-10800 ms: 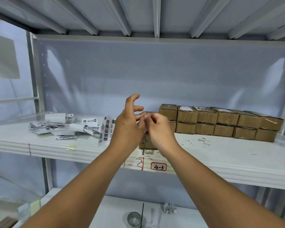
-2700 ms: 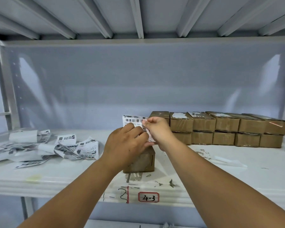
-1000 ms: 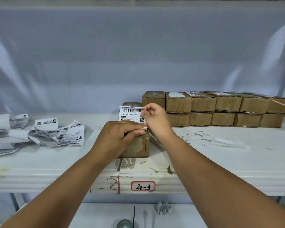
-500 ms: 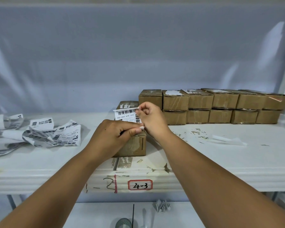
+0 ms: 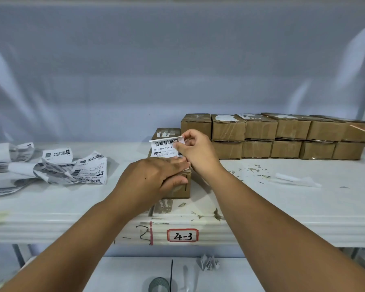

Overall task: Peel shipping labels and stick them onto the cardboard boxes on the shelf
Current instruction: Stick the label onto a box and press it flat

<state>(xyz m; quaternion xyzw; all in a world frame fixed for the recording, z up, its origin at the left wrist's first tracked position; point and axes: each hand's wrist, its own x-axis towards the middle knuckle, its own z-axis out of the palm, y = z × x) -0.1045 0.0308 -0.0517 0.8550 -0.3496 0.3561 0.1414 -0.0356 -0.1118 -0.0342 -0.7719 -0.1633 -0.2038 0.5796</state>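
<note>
A small cardboard box [image 5: 178,189] stands alone near the front of the white shelf [image 5: 282,207]. My left hand [image 5: 152,180] lies across its top, fingers straight, pressing the near end of a white barcode shipping label [image 5: 163,147]. My right hand [image 5: 198,151] pinches the label's far right edge and holds that end raised above the box. Most of the box top is hidden under my hands.
Two stacked rows of several cardboard boxes [image 5: 282,135] line the back right. A heap of crumpled labels and backing paper [image 5: 51,167] lies at left. A peeled backing strip [image 5: 295,180] and paper scraps lie at right. A tag [image 5: 182,235] reads 4-3.
The label's free end has come lower toward the box top, and my left hand has flattened over its near end. The single box stays in place.
</note>
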